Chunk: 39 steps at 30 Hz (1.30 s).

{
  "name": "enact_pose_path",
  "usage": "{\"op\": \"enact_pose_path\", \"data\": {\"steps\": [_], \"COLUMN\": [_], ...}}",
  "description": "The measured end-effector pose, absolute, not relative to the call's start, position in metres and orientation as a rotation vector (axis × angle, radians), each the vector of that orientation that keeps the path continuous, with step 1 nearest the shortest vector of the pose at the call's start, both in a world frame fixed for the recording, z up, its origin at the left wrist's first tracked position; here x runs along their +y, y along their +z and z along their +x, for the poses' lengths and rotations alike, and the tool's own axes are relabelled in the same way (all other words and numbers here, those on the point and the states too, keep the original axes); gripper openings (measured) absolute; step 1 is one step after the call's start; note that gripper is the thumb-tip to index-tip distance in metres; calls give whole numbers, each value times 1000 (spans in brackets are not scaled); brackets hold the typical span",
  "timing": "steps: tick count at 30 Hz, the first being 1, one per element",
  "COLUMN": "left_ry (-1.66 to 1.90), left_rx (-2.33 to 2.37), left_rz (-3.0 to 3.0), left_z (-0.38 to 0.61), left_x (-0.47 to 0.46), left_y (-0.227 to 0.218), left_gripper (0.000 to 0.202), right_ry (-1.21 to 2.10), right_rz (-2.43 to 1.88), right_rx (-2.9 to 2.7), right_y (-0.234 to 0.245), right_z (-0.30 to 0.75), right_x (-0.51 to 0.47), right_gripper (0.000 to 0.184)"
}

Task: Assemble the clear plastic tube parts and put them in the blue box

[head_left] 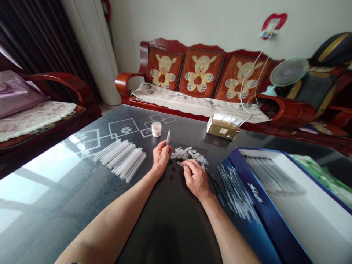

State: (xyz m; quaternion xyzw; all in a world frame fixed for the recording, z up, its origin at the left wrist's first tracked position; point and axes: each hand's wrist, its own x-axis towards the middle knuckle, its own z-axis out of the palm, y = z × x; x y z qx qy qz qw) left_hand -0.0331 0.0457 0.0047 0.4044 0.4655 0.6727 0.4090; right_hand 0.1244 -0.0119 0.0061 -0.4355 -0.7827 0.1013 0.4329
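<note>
My left hand (pixel 162 156) is closed around a translucent pen barrel (pixel 168 137), whose pointed end sticks up above the fingers. To its right, my right hand (pixel 195 176) pinches a small whitish pen cap (pixel 180 164) between thumb and fingers, beside a loose pile of similar pen caps (pixel 194 155). A few small black plugs (pixel 171 176) lie on the dark table between my hands. Left of my left hand is a stack of white pen barrels (pixel 121 157). Thin pen refills (pixel 238 190) lie spread to the right of my right forearm.
A blue box (pixel 254 192) with a white inside stands at the right, holding a row of pens (pixel 272 174). Toward the back are a small round jar (pixel 156 129) and a tissue pack (pixel 223 127). Beyond the table (pixel 82 176) are a wooden sofa (pixel 128 82) and a fan (pixel 289 72).
</note>
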Motion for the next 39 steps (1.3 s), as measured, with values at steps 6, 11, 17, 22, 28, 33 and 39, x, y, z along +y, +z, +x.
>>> {"op": "enact_pose_path", "data": {"steps": [6, 11, 17, 22, 28, 33, 39], "left_ry": [1660, 1647, 1628, 1529, 1181, 1069, 1043], "left_rx": [1407, 1398, 1358, 1310, 1295, 1307, 1322], "left_rz": [1392, 1476, 1642, 1878, 2376, 2506, 2533], "left_z": [-31, -31, -26, -23, -21, -20, -20], "left_x": [40, 37, 30, 25, 19, 17, 17], "left_y": [3, 2, 9, 10, 7, 7, 5], "left_gripper": [25, 25, 24, 26, 33, 34, 34], "right_ry": [155, 160, 290, 488, 1048, 1090, 1073], "right_rz": [-1071, -1126, -1059, -1068, -940, -872, -880], "right_rx": [-2132, -2234, -2182, -1597, -719, -597, -693], "right_y": [5, 3, 3, 3, 1, 4, 3], "right_z": [122, 121, 122, 125, 140, 147, 143], "right_x": [-11, -13, -13, -4, 14, 17, 14], "right_gripper": [35, 30, 31, 19, 38, 40, 37]}}
